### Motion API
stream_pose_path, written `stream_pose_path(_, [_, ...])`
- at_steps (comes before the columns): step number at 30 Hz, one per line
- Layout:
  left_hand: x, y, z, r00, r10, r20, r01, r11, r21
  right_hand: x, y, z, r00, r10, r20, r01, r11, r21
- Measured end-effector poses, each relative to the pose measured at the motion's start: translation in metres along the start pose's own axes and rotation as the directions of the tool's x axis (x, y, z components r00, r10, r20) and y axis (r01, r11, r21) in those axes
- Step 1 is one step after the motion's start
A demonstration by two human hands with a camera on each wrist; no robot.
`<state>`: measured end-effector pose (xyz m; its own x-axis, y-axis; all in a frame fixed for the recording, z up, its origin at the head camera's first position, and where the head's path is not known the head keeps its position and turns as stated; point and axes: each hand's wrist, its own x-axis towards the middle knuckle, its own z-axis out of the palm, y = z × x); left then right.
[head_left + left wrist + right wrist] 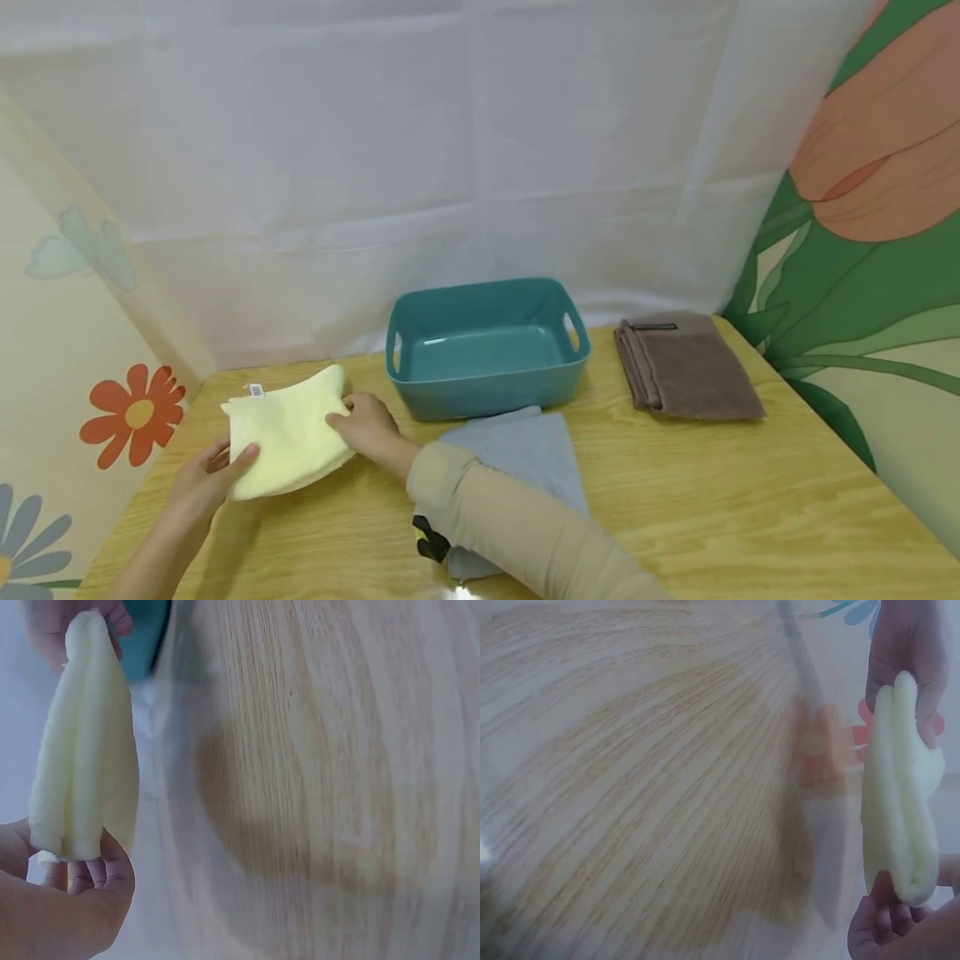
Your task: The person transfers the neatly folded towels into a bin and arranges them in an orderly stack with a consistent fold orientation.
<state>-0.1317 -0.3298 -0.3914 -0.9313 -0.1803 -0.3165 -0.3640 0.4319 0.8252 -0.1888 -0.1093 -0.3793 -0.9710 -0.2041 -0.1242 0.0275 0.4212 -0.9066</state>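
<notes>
A folded pale yellow towel (288,437) with a small white tag is held above the left part of the table. My left hand (206,479) pinches its left edge, thumb on top and fingers beneath. At the opposite edge my right hand (367,425) grips the towel between thumb and fingers. In the left wrist view the towel (86,750) shows its thick folded layers edge-on, with the left hand (75,900) around its near end. The right wrist view shows the same towel (900,795) between both hands, the right hand (900,922) at its lower end.
A teal basket (487,392) with cut-out handles stands at the back middle. In front of it lies a grey-blue towel (532,450), partly under my right sleeve (525,525). A folded brown towel (697,371) lies at the back right of the wooden table (712,500).
</notes>
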Motion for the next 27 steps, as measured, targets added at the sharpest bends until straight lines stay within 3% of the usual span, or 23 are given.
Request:
stream_pose_path(6, [-0.011, -0.007, 0.001, 1.0, 0.012, 0.006, -0.012, 0.999, -0.04, -0.007, -0.001, 0.001, 0.999, -0.032, 0.013, 0.032, 0.999, 0.031])
stream_pose_path(20, [-0.034, -0.014, 0.002, 0.995, -0.055, 0.086, 0.061, 0.996, -0.068, -0.028, -0.001, -0.011, 0.995, -0.05, 0.087, 0.036, 0.987, 0.155])
stream_pose_path(27, [-0.044, -0.012, 0.008, 0.994, -0.04, 0.1, 0.039, 0.999, 0.009, -0.039, -0.004, -0.02, 0.99, -0.071, 0.12, 0.05, 0.985, 0.166])
